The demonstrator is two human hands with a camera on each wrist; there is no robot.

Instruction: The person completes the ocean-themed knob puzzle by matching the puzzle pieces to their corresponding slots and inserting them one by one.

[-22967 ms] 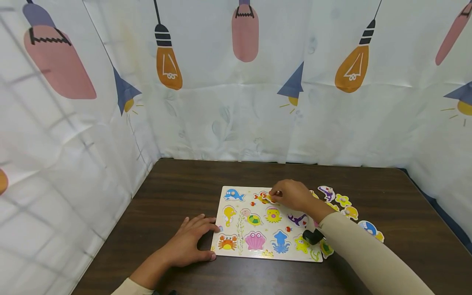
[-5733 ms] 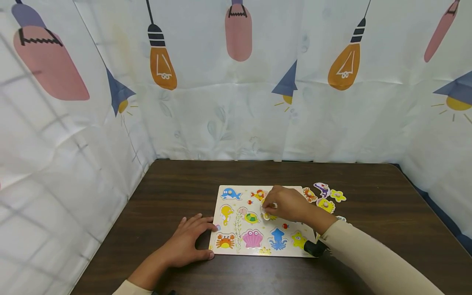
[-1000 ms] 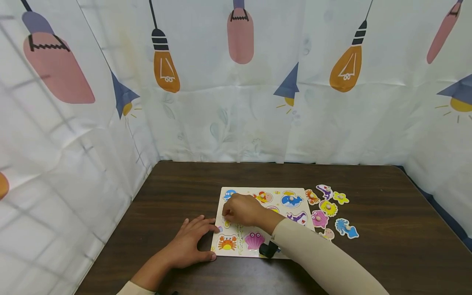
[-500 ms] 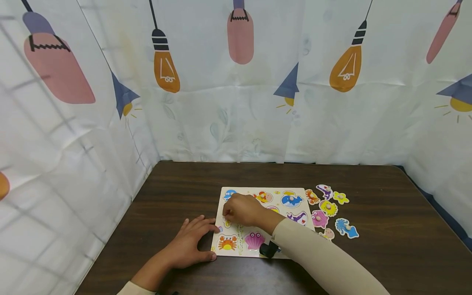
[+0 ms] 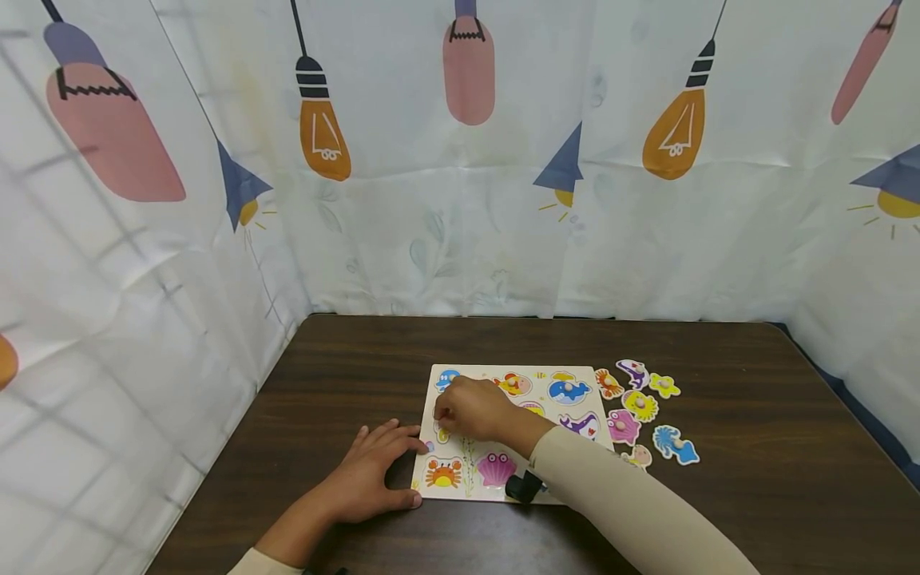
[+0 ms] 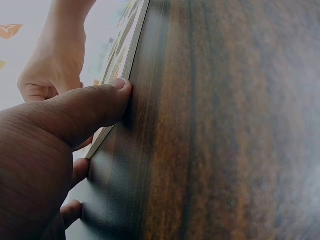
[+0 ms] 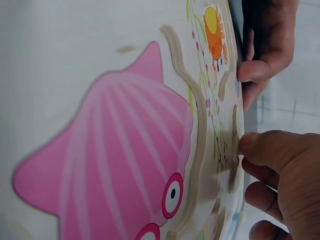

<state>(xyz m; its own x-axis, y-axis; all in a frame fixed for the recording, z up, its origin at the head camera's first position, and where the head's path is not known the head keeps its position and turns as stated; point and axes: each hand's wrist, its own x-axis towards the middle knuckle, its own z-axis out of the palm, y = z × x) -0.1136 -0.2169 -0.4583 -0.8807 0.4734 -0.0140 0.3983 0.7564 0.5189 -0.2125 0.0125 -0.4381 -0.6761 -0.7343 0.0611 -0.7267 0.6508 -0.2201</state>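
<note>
A cream wooden puzzle board (image 5: pixel 470 370) with sea animals lies on the table. My left hand (image 5: pixel 374 469) rests at its left side, fingers extended. In the left wrist view the thumb (image 6: pixel 102 102) presses the board's edge. My right hand (image 5: pixel 474 409) reaches across to the seahorse place at the board's left, fingertips pinched together low over it. Beneath them shows a bit of the yellow seahorse (image 5: pixel 442 437); the pinched puzzle piece is mostly hidden. The right wrist view shows the right thumb (image 7: pixel 255 142) at a recess edge, beyond a large pink shell (image 7: pixel 125 135).
Right of the board lie several loose pieces, among them an orange crab (image 5: pixel 609 384), a pink shell piece (image 5: pixel 623 427) and a blue squid (image 5: pixel 674 445). A red fish (image 5: pixel 513 384) and a blue whale (image 5: pixel 568 390) show on the board's top row. A patterned curtain (image 5: pixel 446 239) stands behind.
Since the oldest frames my right hand has gone from the board's upper middle to its left side. Several loose pieces have left the far right. Nothing visibly moves over the last second.
</note>
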